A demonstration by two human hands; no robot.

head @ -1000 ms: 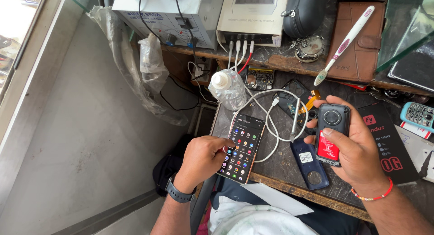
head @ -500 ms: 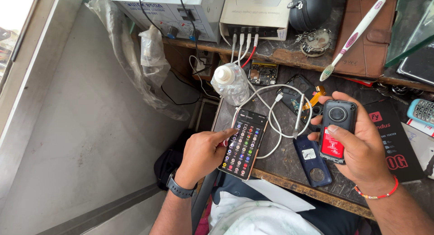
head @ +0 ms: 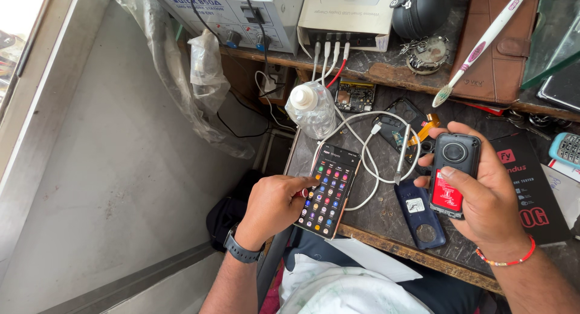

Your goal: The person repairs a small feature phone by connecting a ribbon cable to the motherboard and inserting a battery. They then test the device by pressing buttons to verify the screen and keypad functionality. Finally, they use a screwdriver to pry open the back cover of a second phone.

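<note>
While the left hand (head: pixel 275 208) grips a smartphone (head: pixel 329 190) by its near edge, thumb pressed on the lit screen full of coloured app icons, the right hand (head: pixel 483 196) has its fingers wrapped round a small black keypad phone (head: pixel 452 175) with its back off, thumb resting on the red battery. The dark blue back cover (head: pixel 420 212) lies on the worn workbench (head: pixel 386 220) just beside that hand, so the opening-up looks done and the closing-up is not. A white charging cable (head: pixel 368 151) loops between the two phones, one plug lying loose (not plugged into either handset, as far as I can tell). A bare circuit board (head: pixel 355 96) and a clear plastic bottle (head: pixel 311 108) sit further back, and a toothbrush (head: pixel 477 48) rests on a brown wallet (head: pixel 504 54)
</note>
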